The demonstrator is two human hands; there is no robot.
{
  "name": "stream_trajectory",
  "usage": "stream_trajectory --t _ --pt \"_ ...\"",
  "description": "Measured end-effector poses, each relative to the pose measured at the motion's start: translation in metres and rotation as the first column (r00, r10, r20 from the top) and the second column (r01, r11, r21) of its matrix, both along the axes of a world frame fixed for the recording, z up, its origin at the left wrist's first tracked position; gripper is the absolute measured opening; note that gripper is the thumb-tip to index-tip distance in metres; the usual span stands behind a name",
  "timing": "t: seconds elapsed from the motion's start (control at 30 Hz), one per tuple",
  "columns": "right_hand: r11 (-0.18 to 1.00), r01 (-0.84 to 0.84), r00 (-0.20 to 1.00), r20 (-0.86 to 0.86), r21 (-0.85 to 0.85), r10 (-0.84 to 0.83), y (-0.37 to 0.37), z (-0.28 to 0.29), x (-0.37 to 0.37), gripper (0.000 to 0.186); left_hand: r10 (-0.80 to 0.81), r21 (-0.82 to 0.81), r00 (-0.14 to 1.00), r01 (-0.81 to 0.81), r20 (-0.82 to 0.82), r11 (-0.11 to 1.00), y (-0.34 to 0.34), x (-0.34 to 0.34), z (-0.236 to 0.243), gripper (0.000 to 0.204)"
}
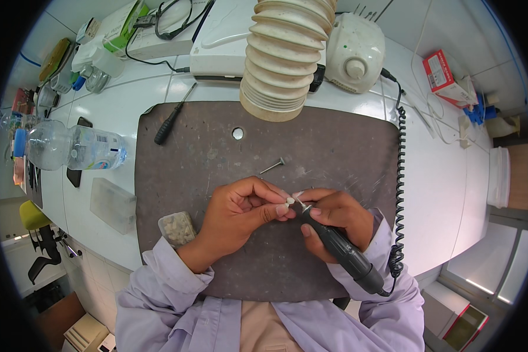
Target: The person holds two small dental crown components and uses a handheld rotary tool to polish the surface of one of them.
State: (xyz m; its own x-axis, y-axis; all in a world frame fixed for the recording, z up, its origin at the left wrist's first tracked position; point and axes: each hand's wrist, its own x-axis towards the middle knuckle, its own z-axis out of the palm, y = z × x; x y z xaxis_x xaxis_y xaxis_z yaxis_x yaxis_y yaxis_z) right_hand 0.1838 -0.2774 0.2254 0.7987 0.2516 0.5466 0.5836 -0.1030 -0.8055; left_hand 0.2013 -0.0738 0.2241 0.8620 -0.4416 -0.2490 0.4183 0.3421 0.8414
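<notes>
Over the brown mat point(193, 138), my left hand point(232, 211) pinches a small whitish piece, perhaps a dental crown point(290, 200), between thumb and fingertips. My right hand point(346, 220) is wrapped round a black rotary handpiece point(347, 255), which slants up and left. Its tip is right beside the whitish piece; whether they touch I cannot tell. Beyond the hands lies a loose mounted bur point(274, 164) with a thin shank. A small clear box point(177, 229) of pale pieces sits by my left wrist.
A ribbed suction hose point(284, 56) hangs over the mat's far edge. A coiled cord point(400, 176) runs along the right side to a white control unit point(355, 53). At the left are a screwdriver point(169, 124), a lying water bottle point(79, 146) and a clear plastic box point(111, 205).
</notes>
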Motion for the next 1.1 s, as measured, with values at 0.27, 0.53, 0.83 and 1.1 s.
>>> stream_trajectory --t 0.27,0.53,0.83,1.1 --pt "0.999 -0.011 1.0 0.006 -0.034 0.011 0.0 0.0004 -0.0002 0.029 0.01 -0.034 0.999 -0.009 0.037 0.999 0.0005 -0.001 -0.0031 0.009" --pt "0.998 -0.013 0.999 0.028 -0.06 0.015 0.0008 0.0014 0.0001 0.033 -0.002 -0.014 1.0 0.002 0.001 1.0 0.0018 -0.0001 -0.0012 0.012" --pt "0.998 -0.003 1.0 0.022 -0.07 0.005 0.0006 0.0022 -0.0002 0.033 -0.012 -0.003 1.0 0.012 0.002 1.0 0.0028 -0.0003 -0.0025 0.013" --pt "0.997 0.009 1.0 0.019 -0.081 -0.007 0.0008 0.0014 -0.0013 0.033 -0.011 0.004 1.0 0.011 -0.002 1.0 0.0025 -0.0001 -0.0004 0.014"
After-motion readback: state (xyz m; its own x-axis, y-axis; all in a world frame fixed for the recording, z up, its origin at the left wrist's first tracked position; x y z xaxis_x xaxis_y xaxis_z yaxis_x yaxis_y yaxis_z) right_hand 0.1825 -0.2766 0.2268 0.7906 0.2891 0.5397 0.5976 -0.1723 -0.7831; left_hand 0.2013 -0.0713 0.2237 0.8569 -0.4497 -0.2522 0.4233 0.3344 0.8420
